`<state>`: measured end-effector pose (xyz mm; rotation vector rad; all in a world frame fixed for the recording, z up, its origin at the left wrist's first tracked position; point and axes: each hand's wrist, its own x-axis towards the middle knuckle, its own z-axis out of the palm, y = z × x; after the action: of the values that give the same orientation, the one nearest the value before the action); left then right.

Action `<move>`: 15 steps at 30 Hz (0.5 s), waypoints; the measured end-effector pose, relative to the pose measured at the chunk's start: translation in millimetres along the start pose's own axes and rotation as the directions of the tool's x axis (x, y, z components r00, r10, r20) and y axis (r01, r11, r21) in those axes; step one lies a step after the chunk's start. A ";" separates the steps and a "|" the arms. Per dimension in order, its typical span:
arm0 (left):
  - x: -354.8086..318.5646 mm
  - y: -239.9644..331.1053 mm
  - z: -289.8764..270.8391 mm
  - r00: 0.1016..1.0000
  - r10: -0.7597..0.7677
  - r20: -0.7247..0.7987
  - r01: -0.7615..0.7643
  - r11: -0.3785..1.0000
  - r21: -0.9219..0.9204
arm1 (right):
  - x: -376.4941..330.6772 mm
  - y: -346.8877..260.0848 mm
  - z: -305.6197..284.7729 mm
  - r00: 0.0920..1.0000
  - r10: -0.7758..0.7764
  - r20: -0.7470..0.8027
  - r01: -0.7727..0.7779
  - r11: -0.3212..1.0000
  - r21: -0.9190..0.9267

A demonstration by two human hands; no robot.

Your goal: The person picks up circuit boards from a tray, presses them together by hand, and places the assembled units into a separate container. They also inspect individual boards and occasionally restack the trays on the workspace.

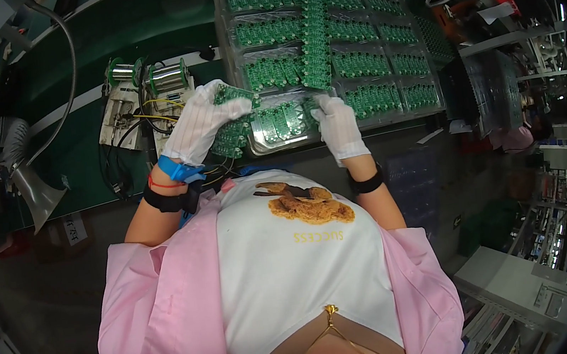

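My left hand (199, 125), in a white striped glove, is closed around green circuit boards (229, 99) beside the tray's near left corner. More green boards (230, 141) show just below its fingers. A clear plastic tray (263, 141) is divided into compartments, with rows of small green boards standing in them. My right hand (340, 129), also gloved, reaches over the tray's near edge with its fingers pinched together. At its fingertips is a small green circuit board (307, 106), partly hidden. A long row of boards (314, 40) lies across the tray from far to near.
Two solder wire spools (169, 77) sit on stands left of my left hand, with loose cables around them. Farther left are a funnel-shaped duct nozzle (42, 191) and a bent metal tube (72, 69). Stacked dark trays (495, 95) stand at the right.
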<state>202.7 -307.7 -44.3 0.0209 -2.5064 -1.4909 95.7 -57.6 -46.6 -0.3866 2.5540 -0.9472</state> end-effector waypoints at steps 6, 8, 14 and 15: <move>-2.1 31.0 -1.5 0.994 -0.031 0.101 0.035 0.999 -0.038 | -2.7 0.8 11.1 0.905 -0.398 -0.151 0.303 0.851 -0.430; -2.2 39.3 7.2 0.994 -0.088 0.066 0.095 0.989 -0.116 | -9.9 -12.7 5.4 0.920 -0.368 -0.135 0.271 0.845 -0.461; 0.6 66.5 24.5 0.984 0.076 0.159 -0.090 0.993 0.081 | -34.8 -45.2 -3.4 0.668 -0.727 -0.160 0.717 0.686 -0.124; 0.8 72.9 22.8 0.989 0.052 0.136 -0.070 0.989 0.128 | -35.2 -46.2 -3.7 0.593 -0.796 -0.122 0.778 0.605 -0.170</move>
<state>204.8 -252.8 8.7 -0.1363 -2.6811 -1.3415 130.8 -76.0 -3.9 -1.6526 2.5798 -1.1635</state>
